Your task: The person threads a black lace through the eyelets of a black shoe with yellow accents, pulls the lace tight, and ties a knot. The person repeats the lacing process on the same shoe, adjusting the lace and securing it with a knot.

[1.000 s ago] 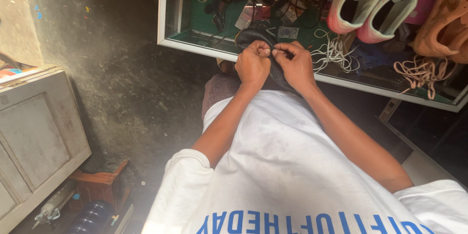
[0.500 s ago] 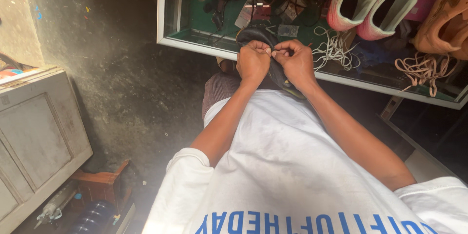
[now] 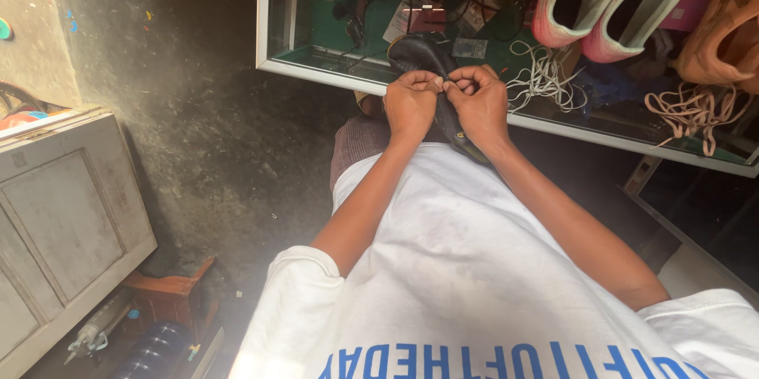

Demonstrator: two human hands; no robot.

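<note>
Black leather shoe [image 3: 431, 71] on lap, by glass case [image 3: 316, 71]. Left hand [image 3: 411, 102] and right hand [image 3: 478, 102] both pinch-grip its upper edge; work looks mid-way, finish unclear.

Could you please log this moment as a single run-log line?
left hand: pinching black shoe | right hand: pinching same spot | shoe: in lap, before glass case | nearby: white laces

Bright daylight washes out the white shirt [image 3: 474, 268], while the concrete floor [image 3: 205, 126] lies dim; focus stays sharp.
</note>
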